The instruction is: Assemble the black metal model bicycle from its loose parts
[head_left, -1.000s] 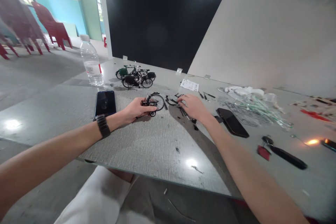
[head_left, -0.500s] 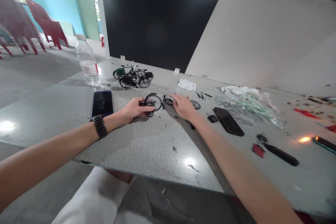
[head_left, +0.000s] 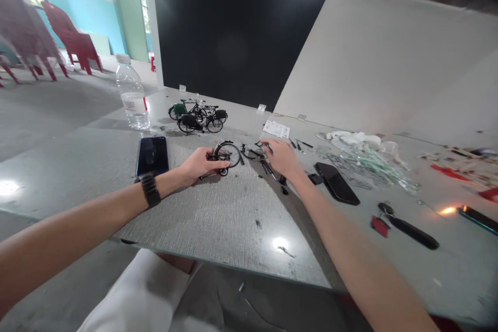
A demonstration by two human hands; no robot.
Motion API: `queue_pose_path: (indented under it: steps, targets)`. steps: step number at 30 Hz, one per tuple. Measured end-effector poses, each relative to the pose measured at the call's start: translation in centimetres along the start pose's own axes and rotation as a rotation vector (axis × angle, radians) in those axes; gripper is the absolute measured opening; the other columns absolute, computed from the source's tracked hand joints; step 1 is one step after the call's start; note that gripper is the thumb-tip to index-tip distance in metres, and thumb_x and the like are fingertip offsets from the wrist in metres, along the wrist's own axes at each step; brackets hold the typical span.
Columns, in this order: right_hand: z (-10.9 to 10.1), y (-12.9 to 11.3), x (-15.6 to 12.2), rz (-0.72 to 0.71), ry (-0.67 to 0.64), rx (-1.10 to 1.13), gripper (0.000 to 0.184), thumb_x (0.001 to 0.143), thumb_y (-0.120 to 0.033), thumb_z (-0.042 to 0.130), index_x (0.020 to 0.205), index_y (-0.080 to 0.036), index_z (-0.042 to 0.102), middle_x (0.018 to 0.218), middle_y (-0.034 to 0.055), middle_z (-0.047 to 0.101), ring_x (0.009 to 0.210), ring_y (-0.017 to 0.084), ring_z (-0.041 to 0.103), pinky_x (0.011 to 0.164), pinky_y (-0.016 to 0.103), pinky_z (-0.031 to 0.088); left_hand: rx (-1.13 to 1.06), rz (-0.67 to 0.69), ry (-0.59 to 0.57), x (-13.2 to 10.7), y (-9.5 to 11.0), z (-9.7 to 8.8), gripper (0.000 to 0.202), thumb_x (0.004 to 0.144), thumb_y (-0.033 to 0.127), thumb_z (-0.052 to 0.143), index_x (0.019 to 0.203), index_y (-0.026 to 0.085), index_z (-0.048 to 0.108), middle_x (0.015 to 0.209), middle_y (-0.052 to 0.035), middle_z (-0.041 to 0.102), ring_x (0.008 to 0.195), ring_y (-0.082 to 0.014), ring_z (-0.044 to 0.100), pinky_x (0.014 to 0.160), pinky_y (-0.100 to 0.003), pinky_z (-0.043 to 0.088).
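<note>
My left hand (head_left: 200,164) is closed on a partly built miniature bicycle (head_left: 229,155), whose black spoked wheel stands up past the fingertips. The thumb lies along the lower side, and the palm hides the rest of the frame. Beyond the gap to the right, my right hand (head_left: 283,156) hovers low with bent fingers apart above loose black bicycle parts (head_left: 252,152). Thin dark pieces (head_left: 267,168) lie just below its fingertips. Nothing shows in its grasp. Several assembled miniature bicycles (head_left: 200,120), one with green bags, stand behind on the table.
A water bottle (head_left: 133,98) and a phone (head_left: 152,154) are on the left. To the right lie another phone (head_left: 336,182), a black-handled tool (head_left: 413,231), small screwdrivers (head_left: 299,145), a paper sheet (head_left: 276,128) and crumpled plastic (head_left: 373,153). A black panel (head_left: 241,31) rises behind the table.
My right hand has slid a little to the right, uncovering more loose parts under its fingers. My left hand keeps the miniature bicycle in nearly the same place.
</note>
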State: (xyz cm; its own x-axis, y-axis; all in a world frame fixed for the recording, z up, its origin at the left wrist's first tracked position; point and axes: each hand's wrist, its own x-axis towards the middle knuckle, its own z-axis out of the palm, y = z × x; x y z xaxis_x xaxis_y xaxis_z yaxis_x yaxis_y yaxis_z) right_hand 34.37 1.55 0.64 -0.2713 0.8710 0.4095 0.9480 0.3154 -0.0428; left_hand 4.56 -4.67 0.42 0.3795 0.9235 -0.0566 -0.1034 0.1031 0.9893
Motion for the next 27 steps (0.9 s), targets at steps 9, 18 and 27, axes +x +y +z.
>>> queue_pose_path:
  steps: [9, 18, 27]
  targets:
    - [-1.9, 2.7, 0.1, -0.016, -0.142, -0.076, 0.025, 0.097, -0.023, 0.054, 0.108, -0.021, 0.076, 0.117, 0.0119, 0.075, 0.112, 0.03, 0.064, 0.097, 0.045, 0.047, -0.026, -0.007, -0.014, 0.1, -0.2, -0.1, 0.038, 0.07, 0.034, 0.091, 0.089, 0.01, 0.069, 0.077, -0.0087, 0.071, 0.062, -0.0133, 0.066, 0.054, -0.024, 0.053]
    - [-2.8, 2.8, -0.2, -0.035, -0.317, 0.006, 0.017, 0.091, -0.018, 0.065, 0.096, -0.022, 0.08, 0.1, 0.0092, 0.079, 0.09, 0.026, 0.072, 0.082, 0.037, 0.053, -0.016, -0.033, 0.01, -0.3, 0.2, 0.2, 0.037, 0.07, 0.033, 0.091, 0.089, 0.01, 0.07, 0.074, -0.0056, 0.069, 0.06, -0.0116, 0.063, 0.055, -0.024, 0.054]
    - [-2.5, 2.0, -0.3, -0.111, -0.294, 0.064, 0.016, 0.093, -0.015, 0.063, 0.097, -0.021, 0.077, 0.101, 0.009, 0.077, 0.095, 0.025, 0.07, 0.084, 0.037, 0.052, -0.02, -0.032, -0.003, -0.4, 0.4, 0.3, 0.033, 0.072, 0.031, 0.09, 0.086, 0.012, 0.069, 0.069, -0.0033, 0.068, 0.058, -0.0109, 0.062, 0.058, -0.025, 0.056]
